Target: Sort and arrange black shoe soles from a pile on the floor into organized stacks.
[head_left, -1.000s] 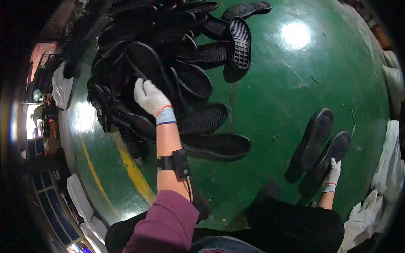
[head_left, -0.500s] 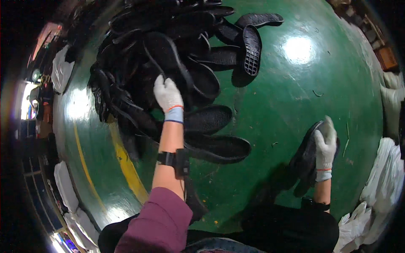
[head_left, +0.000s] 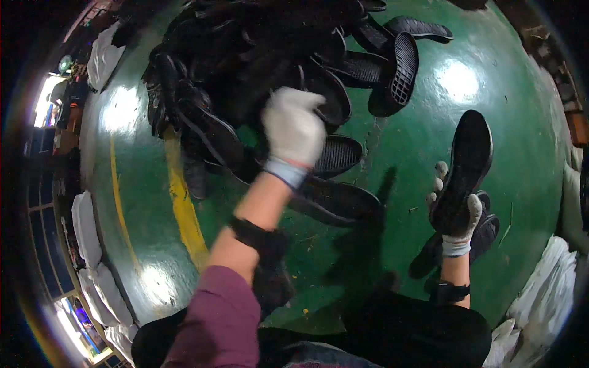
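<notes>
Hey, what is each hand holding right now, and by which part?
The right hand holds a black sole by its lower end. The left hand is blurred over the sole pile; its grip cannot be told.

Left hand (head_left: 293, 132), white glove, reaches forward on an extended, blurred arm, maroon sleeve pushed up, black band at wrist. Right hand (head_left: 455, 211), gloved, raised near the body, grip closed, black wrist strap.

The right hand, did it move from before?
Yes. The right hand has come up off the green floor, lifting a black sole above the soles lying there.
</notes>
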The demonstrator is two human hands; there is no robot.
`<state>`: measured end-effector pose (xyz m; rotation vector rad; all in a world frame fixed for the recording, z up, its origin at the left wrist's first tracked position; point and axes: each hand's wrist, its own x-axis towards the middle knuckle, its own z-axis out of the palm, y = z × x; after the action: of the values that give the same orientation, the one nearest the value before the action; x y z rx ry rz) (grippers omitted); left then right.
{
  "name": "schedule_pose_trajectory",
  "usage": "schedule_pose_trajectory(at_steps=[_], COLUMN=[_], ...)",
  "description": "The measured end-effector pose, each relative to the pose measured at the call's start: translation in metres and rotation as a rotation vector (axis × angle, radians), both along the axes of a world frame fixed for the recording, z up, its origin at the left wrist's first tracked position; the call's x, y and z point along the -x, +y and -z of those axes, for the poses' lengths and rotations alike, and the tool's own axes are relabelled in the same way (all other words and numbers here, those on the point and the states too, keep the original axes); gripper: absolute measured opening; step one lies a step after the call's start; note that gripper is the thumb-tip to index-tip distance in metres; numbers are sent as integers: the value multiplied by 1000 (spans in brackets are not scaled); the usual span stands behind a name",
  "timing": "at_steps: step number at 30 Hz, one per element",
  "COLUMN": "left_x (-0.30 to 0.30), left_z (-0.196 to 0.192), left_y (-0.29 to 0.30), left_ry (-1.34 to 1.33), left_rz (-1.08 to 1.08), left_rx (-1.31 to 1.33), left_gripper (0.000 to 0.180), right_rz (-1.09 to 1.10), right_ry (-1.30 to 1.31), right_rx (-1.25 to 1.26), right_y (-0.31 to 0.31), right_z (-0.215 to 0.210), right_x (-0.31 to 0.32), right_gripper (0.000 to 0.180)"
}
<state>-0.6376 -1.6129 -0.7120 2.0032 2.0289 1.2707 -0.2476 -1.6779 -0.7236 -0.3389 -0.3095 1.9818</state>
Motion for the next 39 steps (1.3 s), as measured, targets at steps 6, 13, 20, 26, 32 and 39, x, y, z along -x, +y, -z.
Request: schedule_pose_trajectory(at_steps=[6,13,20,26,32,39], left_x=[228,232,81,-115,-191,-232], left_z=[-19,-77,-113,24,37,13], left_y=[-18,9,49,22,-7,-33], left_ry=[1246,1102,-220,-1434,-1435,-1613], left_rz=[-281,-76,301,438,735,506], left_rx=[593,895,915,626,662,859], left_gripper=[24,23,44,24,50,70], right_rz=[28,42,224,494,673,349], right_ry=[92,-15,-346,-966,-1858,-2205], right_rx=[19,130,69,-140,-504,-410], right_y=[-16,-19,-13,3,0,-10], right_z=[8,-21,-41,-46,-36,-20], right_x=[-13,-2,10,49,38,31], right_gripper=[93,91,80,92,102,98])
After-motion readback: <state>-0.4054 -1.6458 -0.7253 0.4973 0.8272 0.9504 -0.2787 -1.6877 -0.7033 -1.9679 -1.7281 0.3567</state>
